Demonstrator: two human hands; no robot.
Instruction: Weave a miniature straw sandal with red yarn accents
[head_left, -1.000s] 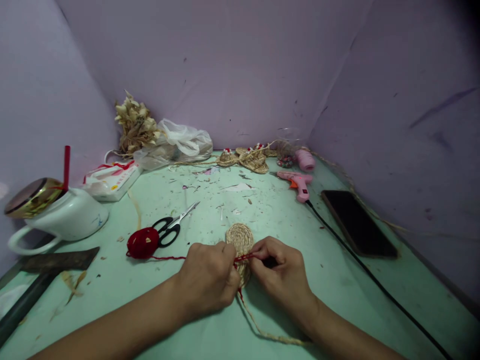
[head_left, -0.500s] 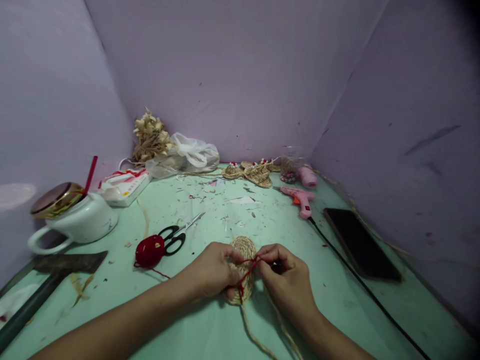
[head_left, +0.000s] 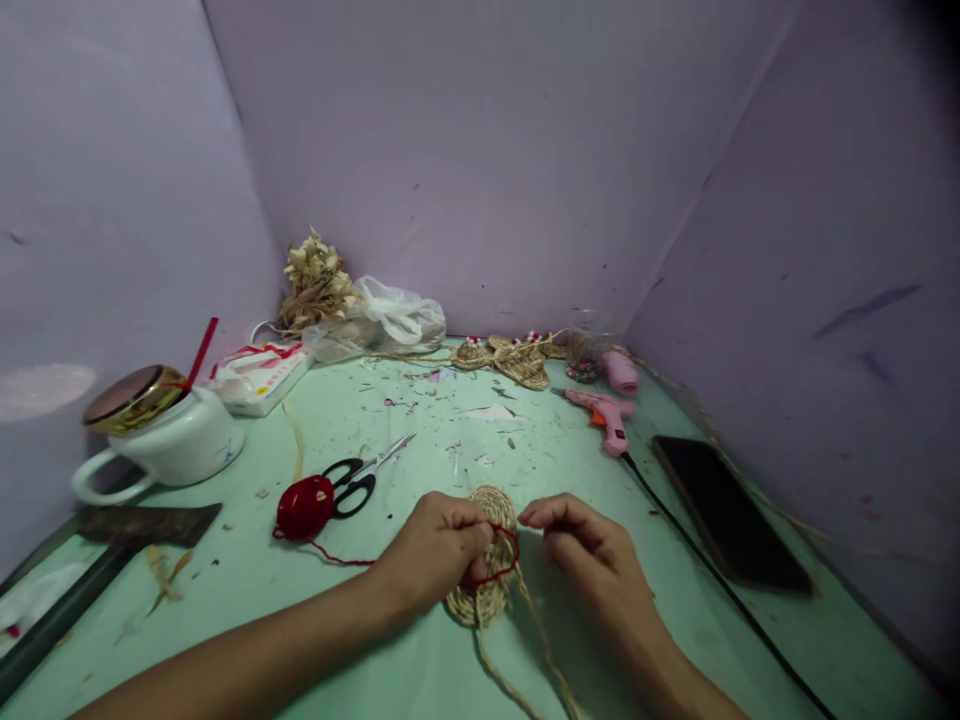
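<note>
A long coiled straw-rope piece (head_left: pixel 492 502), rounded at both ends, lies on the table in front of me, with two loose rope tails (head_left: pixel 546 645) running toward me. My left hand (head_left: pixel 439 550) rests over its left side, thumb and fingers pinched on red yarn (head_left: pixel 516 548). That yarn makes a loop across the middle of the piece. Just right of the loop, my right hand (head_left: pixel 592 555) is held with fingers apart and nothing visible in them. From the red yarn ball (head_left: pixel 304 508) at left, a strand leads under my left forearm.
Black-handled scissors (head_left: pixel 360 488) lie beside the yarn ball. A hammer-like tool (head_left: pixel 124 535) and a white mug (head_left: pixel 187 440) stand left. At right are a pink glue gun (head_left: pixel 611 420), its black cord (head_left: pixel 705 550) and a phone (head_left: pixel 731 515). Woven straw pieces (head_left: pixel 517 360) lie at the back.
My right hand has let go of the red yarn and moved slightly right, its fingers opening. The yarn now hangs in a rounded loop over the straw piece. The view has shifted slightly.
</note>
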